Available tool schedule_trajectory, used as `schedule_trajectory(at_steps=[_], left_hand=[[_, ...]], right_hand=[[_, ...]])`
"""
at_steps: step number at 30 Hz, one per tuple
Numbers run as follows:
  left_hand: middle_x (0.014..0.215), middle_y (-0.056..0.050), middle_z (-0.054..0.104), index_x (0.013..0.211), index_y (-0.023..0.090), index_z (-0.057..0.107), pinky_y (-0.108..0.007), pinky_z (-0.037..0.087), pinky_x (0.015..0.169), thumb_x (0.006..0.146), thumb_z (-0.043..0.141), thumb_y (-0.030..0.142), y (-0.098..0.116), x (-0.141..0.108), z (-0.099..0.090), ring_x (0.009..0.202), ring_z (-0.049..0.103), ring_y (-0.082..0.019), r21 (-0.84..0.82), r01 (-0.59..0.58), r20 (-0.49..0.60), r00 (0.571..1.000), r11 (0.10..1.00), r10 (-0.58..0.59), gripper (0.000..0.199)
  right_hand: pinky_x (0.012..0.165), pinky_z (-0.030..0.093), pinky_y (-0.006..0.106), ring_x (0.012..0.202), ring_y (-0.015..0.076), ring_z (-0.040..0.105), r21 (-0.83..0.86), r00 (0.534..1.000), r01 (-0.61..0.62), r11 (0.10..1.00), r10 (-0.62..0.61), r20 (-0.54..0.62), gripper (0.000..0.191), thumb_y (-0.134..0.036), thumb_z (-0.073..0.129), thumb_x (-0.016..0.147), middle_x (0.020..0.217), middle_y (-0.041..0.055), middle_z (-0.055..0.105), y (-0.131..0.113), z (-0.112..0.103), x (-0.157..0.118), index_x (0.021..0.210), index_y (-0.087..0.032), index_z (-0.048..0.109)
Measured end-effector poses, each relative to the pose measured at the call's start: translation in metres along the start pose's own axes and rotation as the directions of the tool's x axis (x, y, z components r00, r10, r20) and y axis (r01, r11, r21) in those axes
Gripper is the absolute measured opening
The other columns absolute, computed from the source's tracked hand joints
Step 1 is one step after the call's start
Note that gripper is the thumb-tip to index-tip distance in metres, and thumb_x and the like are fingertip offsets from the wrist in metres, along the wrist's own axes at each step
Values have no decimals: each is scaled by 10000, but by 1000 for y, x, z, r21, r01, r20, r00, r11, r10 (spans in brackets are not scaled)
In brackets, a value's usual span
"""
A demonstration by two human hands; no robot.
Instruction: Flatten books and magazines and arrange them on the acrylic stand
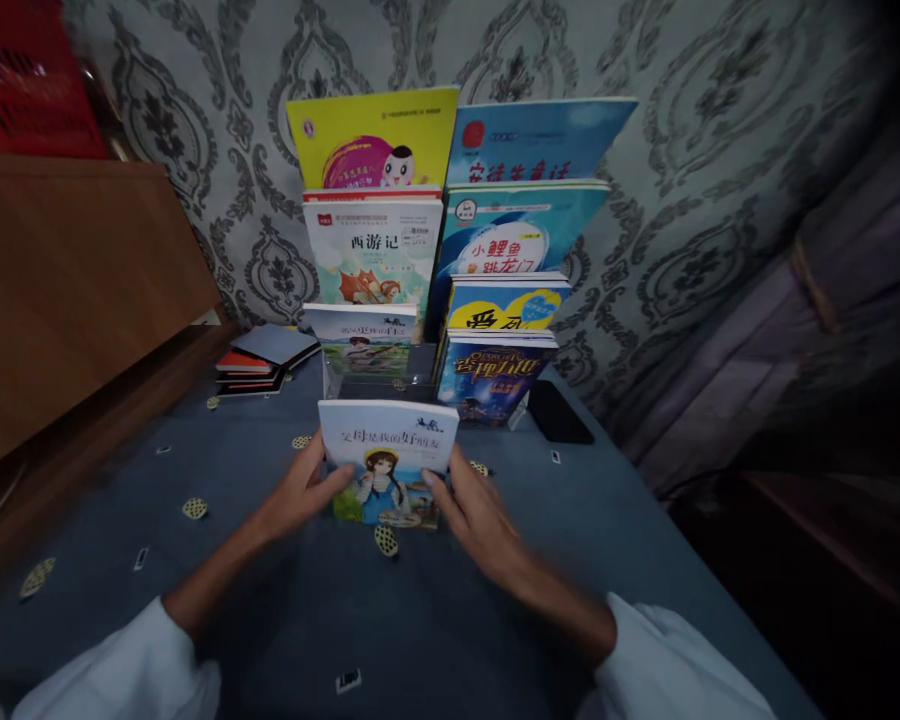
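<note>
Between my hands a paperback book (386, 465) stands upright, its cover showing a girl with braids in a blue dress. My left hand (307, 485) grips its left edge, thumb on the front cover. On the right edge my right hand (476, 510) closes the same way. Directly behind is a clear tiered book stand (386, 385). Its left column holds a landscape-covered book (364, 335), a white storybook (375, 250) and a yellow book (375, 135). In the right column are a dark blue book (491, 380), a yellow-and-blue book (502, 305), a teal book (521, 230) and a blue book (540, 140).
Several notebooks (262, 360) lie stacked left of the stand. A black phone-like slab (560, 411) lies to its right. The table has a dark blue patterned cloth (270, 620). A wooden cabinet (75, 300) borders the left, a patterned wall (517, 50) the back, a curtain (727, 380) the right.
</note>
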State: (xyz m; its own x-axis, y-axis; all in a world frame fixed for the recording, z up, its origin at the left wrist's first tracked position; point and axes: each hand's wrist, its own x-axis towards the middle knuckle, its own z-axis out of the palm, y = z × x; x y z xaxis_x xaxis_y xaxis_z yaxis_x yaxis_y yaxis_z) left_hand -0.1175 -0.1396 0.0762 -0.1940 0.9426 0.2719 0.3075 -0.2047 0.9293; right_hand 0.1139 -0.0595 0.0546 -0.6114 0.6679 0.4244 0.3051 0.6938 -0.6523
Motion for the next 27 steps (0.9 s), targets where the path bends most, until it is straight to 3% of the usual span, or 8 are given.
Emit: schedule_trajectory(at_steps=[3,6,9,13,15,19,23,27], left_hand=[[862,-46,710,1240,202,605,-307,542,677,803,666,379,2,14,-19,758,661,-227,279,-76,64,996,957,60,475],[641,33,577,1245,206,563,-269,449,531,824,591,330,15,34,-33,530,533,-167,509,-141,38,989,849,141,440],[705,21,578,1188,195,540,-293,474,590,820,583,292,38,60,-43,567,541,-166,637,-194,-58,953,746,298,383],[896,-38,644,1157,176,499,-344,531,728,829,581,218,60,100,-52,740,634,-197,694,-224,-213,844,685,492,340],[935,-49,650,1170,174,481,-364,539,767,825,588,199,59,115,-53,787,648,-208,700,-252,-219,815,668,537,362],[919,-45,643,1139,183,478,-373,540,785,827,582,198,41,132,-54,827,650,-221,697,-282,-199,807,659,556,329],[905,-40,616,1173,186,464,-379,530,794,834,568,225,24,140,-54,828,636,-225,684,-281,-181,829,674,529,357],[835,-19,562,1153,202,452,-397,524,793,853,569,221,14,145,-53,750,609,-214,686,-249,-182,851,684,493,322]], right_hand=[[799,590,420,943,271,694,-58,995,74,996,-70,65,318,-373,364,1044,1039,88,717,1,-12,24,1293,-250,521],[813,581,432,962,267,682,-68,985,170,983,-167,48,278,-338,362,1039,1069,91,709,-5,-22,57,1221,-230,542],[837,565,447,955,260,657,-105,962,261,960,-268,-56,231,-317,371,1032,1045,94,687,-13,-29,97,1123,-215,558],[894,522,512,1010,287,600,-227,884,317,921,-373,-282,230,-355,363,1034,1057,111,641,-18,-34,144,1066,-225,550],[903,508,514,1016,287,582,-254,857,317,914,-391,-336,222,-338,353,1034,1052,109,623,-15,-33,157,1058,-228,544],[874,507,498,959,275,570,-242,851,325,914,-394,-346,196,-324,368,1021,1002,99,604,-2,-27,166,1027,-228,539],[857,517,494,956,271,577,-187,855,349,918,-394,-337,165,-311,402,1003,1000,99,608,10,-21,170,1037,-221,537],[863,526,498,949,266,582,-159,895,282,946,-319,-312,147,-281,418,986,1000,95,605,19,-15,176,1051,-219,534]])
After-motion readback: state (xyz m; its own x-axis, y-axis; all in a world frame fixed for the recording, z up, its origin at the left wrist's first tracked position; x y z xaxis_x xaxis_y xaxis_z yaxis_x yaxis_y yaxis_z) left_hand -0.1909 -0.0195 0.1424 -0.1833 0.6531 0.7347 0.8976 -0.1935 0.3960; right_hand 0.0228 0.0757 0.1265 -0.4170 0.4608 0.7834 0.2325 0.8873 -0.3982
